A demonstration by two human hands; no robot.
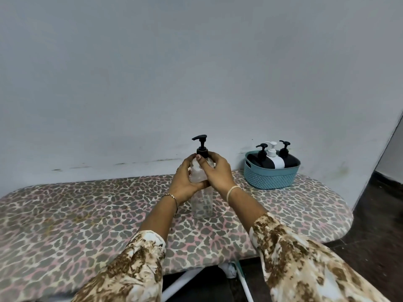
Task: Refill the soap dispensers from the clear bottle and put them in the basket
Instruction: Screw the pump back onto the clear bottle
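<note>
A clear bottle (pixel 201 204) with a black pump head (pixel 201 144) stands upright on the leopard-print board (pixel 87 214). My left hand (pixel 185 182) grips its upper body from the left. My right hand (pixel 216 173) wraps the bottle's shoulder from the right, thumb and fingers at the black pump collar. At the back right a teal basket (pixel 270 177) holds three dispensers: a black one (pixel 260 159), a white one (pixel 274 159) and another black one (pixel 287 158), all upright.
The board's rounded right end (pixel 340 214) drops off to a dark floor (pixel 375 225). A pale wall (pixel 196 73) stands right behind the board. White frame legs (pixel 237 277) show below the front edge.
</note>
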